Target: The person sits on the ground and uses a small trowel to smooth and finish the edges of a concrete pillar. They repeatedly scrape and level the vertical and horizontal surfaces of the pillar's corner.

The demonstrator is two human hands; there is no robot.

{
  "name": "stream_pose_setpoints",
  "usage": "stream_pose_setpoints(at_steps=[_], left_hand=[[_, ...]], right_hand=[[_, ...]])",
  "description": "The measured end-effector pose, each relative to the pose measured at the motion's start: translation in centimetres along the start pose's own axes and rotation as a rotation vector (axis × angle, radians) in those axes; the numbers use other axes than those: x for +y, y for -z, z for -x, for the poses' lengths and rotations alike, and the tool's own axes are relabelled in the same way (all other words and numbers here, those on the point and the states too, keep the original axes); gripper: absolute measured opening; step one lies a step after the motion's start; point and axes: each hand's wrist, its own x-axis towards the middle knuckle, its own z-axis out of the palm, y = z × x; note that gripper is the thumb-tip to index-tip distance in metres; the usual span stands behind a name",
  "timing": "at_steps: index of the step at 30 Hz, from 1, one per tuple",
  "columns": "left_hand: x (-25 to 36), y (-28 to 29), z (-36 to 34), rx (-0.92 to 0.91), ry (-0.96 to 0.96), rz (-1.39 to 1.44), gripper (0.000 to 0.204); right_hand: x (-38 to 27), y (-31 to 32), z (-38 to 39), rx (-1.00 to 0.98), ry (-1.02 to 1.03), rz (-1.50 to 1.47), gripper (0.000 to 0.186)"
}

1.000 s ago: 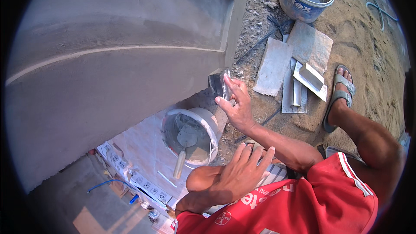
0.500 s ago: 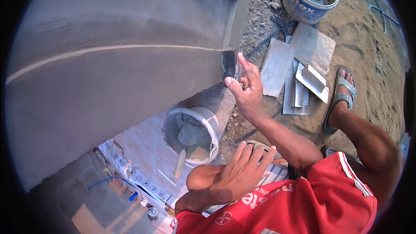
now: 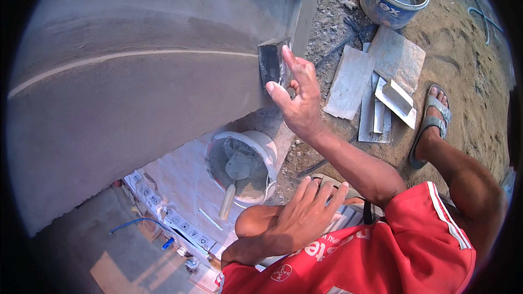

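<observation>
My right hand (image 3: 300,95) grips a dark rectangular block (image 3: 270,65), thumb at its lower edge and fingers along its outer side. The block lies against the grey plastered wall (image 3: 152,92), near the wall's right-hand edge and over the end of a pale raised line. My left hand (image 3: 308,215) rests on my bent knee, fingers spread, holding nothing. Just beyond that knee stands a white bucket (image 3: 266,149) of grey mortar. A trowel (image 3: 227,201) leans in it, blade in the mortar and handle over the rim.
On the sandy ground at right lie flat boards (image 3: 348,81) and a metal float (image 3: 396,98). Behind them is a large bucket (image 3: 384,11) of greyish water with a tool in it. A pale sheet (image 3: 180,177) and a printed carton strip (image 3: 174,220) cover ground below the wall.
My right hand has moved the block leftward and slightly up, from the wall's right-hand edge onto its face. My left hand stays on the knee.
</observation>
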Motion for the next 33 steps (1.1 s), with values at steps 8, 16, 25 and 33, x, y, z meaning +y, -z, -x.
stream_pose_setpoints(at_steps=[8,16,25,33], left_hand=[[0.2,0.1,-0.5,-0.033,0.026,-0.01,0.058],[0.1,0.1,-0.7,-0.055,0.027,0.015,0.057],[0.1,0.1,-0.5,-0.038,0.033,-0.006,0.056],[0.3,0.4,-0.3,-0.01,0.011,-0.034,0.058]], right_hand=[[2.4,2.3,3.5,-0.098,-0.055,0.127,0.067],[2.5,1.4,4.6,-0.117,-0.019,0.163,0.067],[2.2,0.0,3.7,-0.078,-0.022,0.117,0.068],[0.7,-0.1,1.2,-0.011,-0.042,-0.008,0.067]])
